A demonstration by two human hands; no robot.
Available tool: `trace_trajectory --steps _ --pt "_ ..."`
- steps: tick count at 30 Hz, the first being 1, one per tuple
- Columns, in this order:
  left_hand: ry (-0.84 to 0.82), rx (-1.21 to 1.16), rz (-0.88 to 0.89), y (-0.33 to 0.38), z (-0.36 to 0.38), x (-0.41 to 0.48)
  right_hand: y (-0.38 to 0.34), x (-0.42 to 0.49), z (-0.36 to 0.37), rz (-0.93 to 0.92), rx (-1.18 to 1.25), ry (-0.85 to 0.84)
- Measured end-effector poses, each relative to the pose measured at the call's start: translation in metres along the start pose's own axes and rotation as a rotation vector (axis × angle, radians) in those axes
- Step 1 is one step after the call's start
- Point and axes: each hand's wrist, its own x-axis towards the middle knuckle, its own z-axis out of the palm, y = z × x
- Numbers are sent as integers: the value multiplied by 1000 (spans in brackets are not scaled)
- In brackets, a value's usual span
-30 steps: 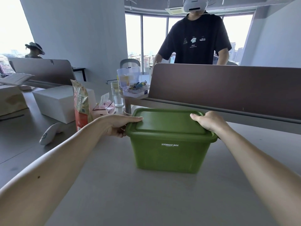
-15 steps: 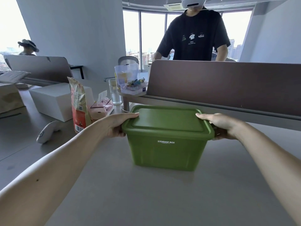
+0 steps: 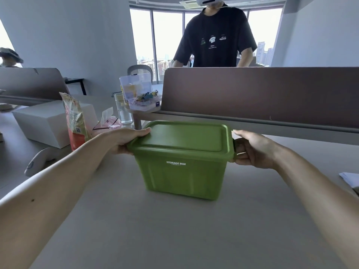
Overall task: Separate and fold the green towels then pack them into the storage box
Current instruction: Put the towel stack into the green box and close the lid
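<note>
My left hand [image 3: 124,139] is clamped on the left end of the box [image 3: 184,166], thumb lying on the lid [image 3: 186,135] edge and fingers curled under the rim. My right hand [image 3: 252,150] is closed on the latch at the right end, fingers wrapped round it, thumb stretched toward the lid corner. So the box sits squarely between my two hands, straight ahead, upright on the table [image 3: 174,230], lid shut.

It is stiff green plastic, smooth and probably a bit slippery, so I judge the rim and the end latches are the only sure places to hold; the tapered walls would slide out of a squeeze. It looks light for its size, though I cannot see what is inside. The lid should flex a little and pop free once both ends are released.

No towels show anywhere; if they are in the box, I cannot tell.

Beyond my left hand stand a snack bag [image 3: 75,121], a tissue pack [image 3: 108,123] and a white carton [image 3: 42,123]; a divider [image 3: 262,94] runs behind the box.
</note>
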Motion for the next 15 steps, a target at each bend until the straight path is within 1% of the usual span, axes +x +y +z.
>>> trace_trajectory --steps 5,8,10,12,15 --pt "22 145 23 10 5 9 -1 -12 -8 43 -66 -46" --pt "23 172 42 14 15 14 0 -20 -11 33 -94 -10" --pt "-6 177 66 19 27 14 2 -23 -17 24 -97 61" --pt "-35 196 125 24 41 17 3 -24 -25 12 -114 152" --pt "-110 270 201 34 71 19 2 -24 -41 -29 -209 362"
